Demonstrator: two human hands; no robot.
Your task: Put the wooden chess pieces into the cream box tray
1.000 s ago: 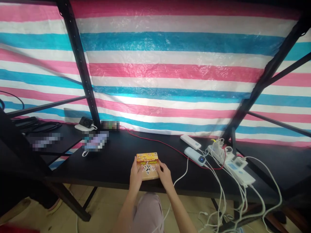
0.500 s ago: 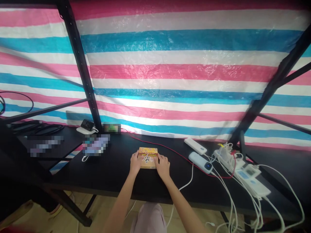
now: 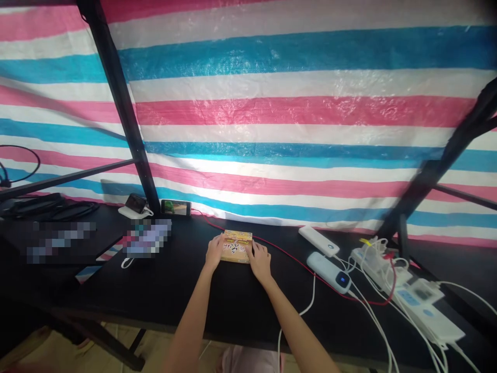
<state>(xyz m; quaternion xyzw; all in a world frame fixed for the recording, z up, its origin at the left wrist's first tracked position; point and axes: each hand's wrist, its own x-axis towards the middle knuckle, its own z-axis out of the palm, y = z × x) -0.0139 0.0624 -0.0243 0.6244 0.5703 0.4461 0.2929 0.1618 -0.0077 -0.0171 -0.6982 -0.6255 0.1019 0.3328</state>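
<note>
A small yellow-brown printed box [image 3: 237,247] lies on the black table [image 3: 233,305] in front of me, its lettering upside down to my view. My left hand [image 3: 215,251] grips its left edge. On the opposite edge, my right hand [image 3: 260,258] presses with the fingers along the side. The box sits between both hands, and its underside is hidden. Just behind it a red cable [image 3: 274,247] runs across the table.
To the right lie a white power bank [image 3: 318,241], a pale blue one [image 3: 328,272] with a lit display, and a power strip [image 3: 430,313] crowded with plugs and white cables. At the back left a phone [image 3: 176,207] leans by the black frame post [image 3: 126,114]. Striped sheeting [image 3: 272,111] hangs behind.
The view has shifted slightly, so the right-hand items appear farther right. The box and both hands sit slightly farther back on the table; both hands stay on its sides.
</note>
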